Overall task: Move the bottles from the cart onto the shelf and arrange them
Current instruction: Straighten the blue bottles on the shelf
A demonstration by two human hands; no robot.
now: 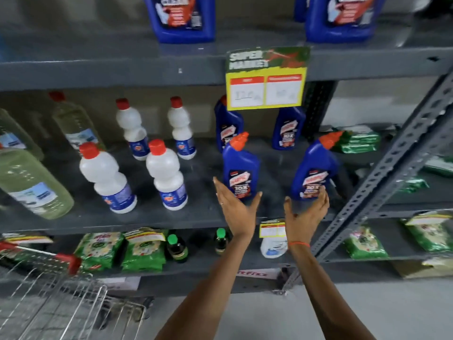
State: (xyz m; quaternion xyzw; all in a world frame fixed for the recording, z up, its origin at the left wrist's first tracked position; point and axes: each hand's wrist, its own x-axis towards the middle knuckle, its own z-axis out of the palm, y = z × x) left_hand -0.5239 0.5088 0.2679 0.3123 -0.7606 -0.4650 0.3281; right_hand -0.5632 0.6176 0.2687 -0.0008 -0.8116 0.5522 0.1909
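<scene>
1. In the head view we take the yellow price sign [266, 78] as our landmark. Below it, at the front of the middle shelf [157, 218], stand two blue bottles: the front left bottle [240, 168] just under the sign's left end, the front right bottle [313, 168] below and right of it. Two more blue ones stand behind, partly hidden by the sign.
2. Our left hand [236, 204] is spread, its fingers against the base of the front left bottle; our right hand [306, 209] is spread too, its fingertips touching the front right bottle's lower label. Neither hand grips anything.
3. We judge these bottles stiff plastic, heavy if full, smooth and somewhat slippery; the waist below the angled orange cap looks the safest hold.
4. Left of the sign, four white bottles [166, 175] with red caps stand upright.
5. Far below and left of the sign, the wire cart [61, 290] shows no bottles in its visible part.
</scene>
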